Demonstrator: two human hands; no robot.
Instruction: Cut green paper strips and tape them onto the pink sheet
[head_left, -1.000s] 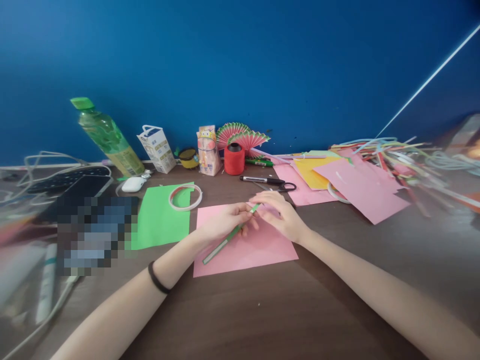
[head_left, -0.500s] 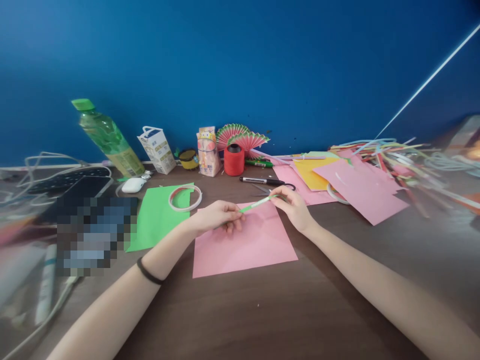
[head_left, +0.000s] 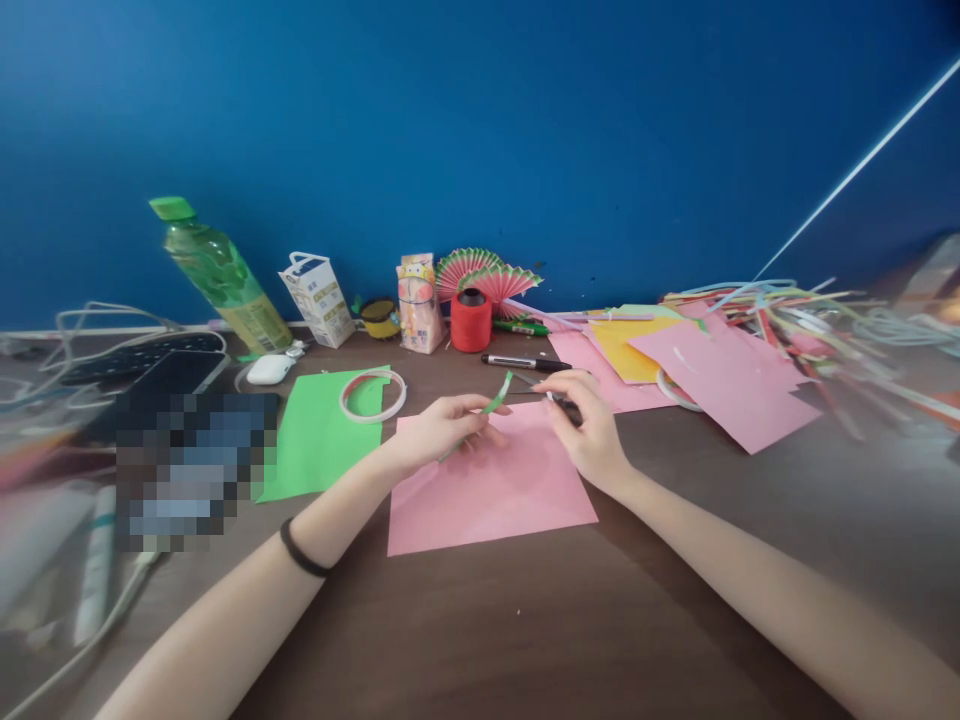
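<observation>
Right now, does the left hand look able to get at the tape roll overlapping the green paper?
Probably yes: the tape roll lies near the left hand, with nothing visible between them, though that hand holds a green strip and may need freeing first.

Strip [head_left: 498,393] green, pale patch. Scissors [head_left: 571,412] black handles, grey blades. Front sheet [head_left: 510,490] pink; left sheet [head_left: 322,435] bright green. Tape roll [head_left: 375,418] white, reddish inside. Fan [head_left: 469,268] pink, striped pleats, green edge. Spool [head_left: 471,325] red, black top. Bottle [head_left: 217,265] green. Wall [head_left: 480,120] blue. Worktop [head_left: 480,640] dark brown.
</observation>
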